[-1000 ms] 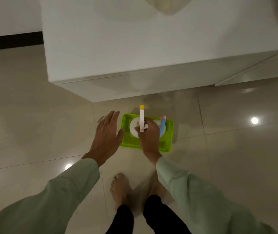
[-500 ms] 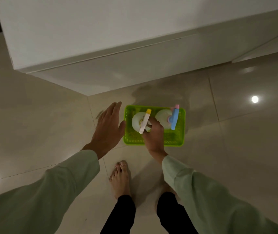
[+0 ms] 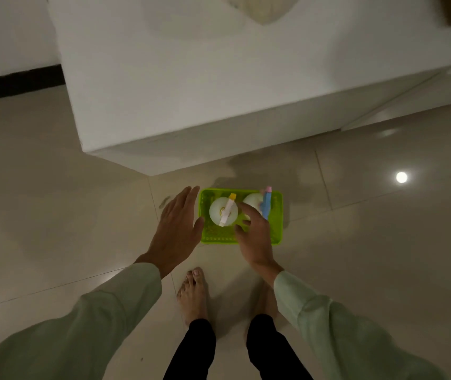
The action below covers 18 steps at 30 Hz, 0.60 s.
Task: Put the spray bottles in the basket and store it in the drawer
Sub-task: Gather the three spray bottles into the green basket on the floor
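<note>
A bright green basket (image 3: 276, 231) sits on the tiled floor in front of a white cabinet. Two white spray bottles stand upright in it: one with a yellow-tipped sprayer (image 3: 223, 211) on the left, one with a blue and pink sprayer (image 3: 266, 205) on the right. My left hand (image 3: 176, 231) is flat and spread, its thumb against the basket's left wall. My right hand (image 3: 254, 234) hovers over the basket between the bottles, fingers apart, holding nothing. It hides part of the right bottle and the basket's front rim.
The white cabinet (image 3: 191, 78) rises just behind the basket; its lower front faces me. A second white unit (image 3: 410, 105) lies to the right. My bare feet (image 3: 192, 294) stand just behind the basket. Glossy floor tiles show light reflections.
My right hand has let go of the yellow-tipped bottle, which now stands in the basket, and its fingers have spread. My left hand stays at the basket's left side.
</note>
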Tool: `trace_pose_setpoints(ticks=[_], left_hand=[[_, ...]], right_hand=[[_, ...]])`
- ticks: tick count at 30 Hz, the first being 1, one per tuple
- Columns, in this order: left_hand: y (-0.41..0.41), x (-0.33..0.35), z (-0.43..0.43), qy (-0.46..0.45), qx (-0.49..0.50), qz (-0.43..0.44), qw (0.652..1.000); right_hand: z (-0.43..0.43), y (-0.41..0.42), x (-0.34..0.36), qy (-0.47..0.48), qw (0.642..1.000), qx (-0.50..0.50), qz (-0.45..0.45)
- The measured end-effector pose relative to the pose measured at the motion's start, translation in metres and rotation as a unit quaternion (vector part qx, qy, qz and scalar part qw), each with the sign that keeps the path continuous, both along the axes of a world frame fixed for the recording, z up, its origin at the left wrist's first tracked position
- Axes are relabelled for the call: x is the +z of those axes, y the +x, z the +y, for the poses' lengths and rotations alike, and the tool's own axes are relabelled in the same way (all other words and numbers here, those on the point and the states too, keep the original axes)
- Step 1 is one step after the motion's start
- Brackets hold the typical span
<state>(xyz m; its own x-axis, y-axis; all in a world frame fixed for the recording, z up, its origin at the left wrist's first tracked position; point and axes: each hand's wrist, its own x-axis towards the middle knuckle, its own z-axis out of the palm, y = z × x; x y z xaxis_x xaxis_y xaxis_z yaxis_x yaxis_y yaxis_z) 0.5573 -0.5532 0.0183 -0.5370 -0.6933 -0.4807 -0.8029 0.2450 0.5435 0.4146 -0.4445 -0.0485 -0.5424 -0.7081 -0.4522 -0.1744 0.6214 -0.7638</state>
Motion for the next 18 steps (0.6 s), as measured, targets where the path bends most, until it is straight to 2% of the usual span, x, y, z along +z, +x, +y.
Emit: trace_pose_setpoints(ticks=[5, 11, 14, 18], left_hand=[[-0.017, 0.080, -0.004, -0.040, 0.002, 0.026, 0.999], [-0.049, 0.182, -0.040, -0.098, 0.029, 0.072, 0.992], [-0.065, 0.211, -0.067, -0.120, 0.043, 0.093, 0.988], [-0.081, 0.220, -0.114, -0.132, 0.049, 0.096, 0.985]], right_hand=[[-0.011, -0.024, 0.103, -0.067, 0.997, -0.045, -0.017], [-0.052, -0.067, 0.225, -0.128, 0.991, -0.028, -0.006], [-0.084, -0.080, 0.261, -0.155, 0.988, 0.000, -0.003], [-0.145, -0.100, 0.281, -0.179, 0.981, 0.035, 0.059]])
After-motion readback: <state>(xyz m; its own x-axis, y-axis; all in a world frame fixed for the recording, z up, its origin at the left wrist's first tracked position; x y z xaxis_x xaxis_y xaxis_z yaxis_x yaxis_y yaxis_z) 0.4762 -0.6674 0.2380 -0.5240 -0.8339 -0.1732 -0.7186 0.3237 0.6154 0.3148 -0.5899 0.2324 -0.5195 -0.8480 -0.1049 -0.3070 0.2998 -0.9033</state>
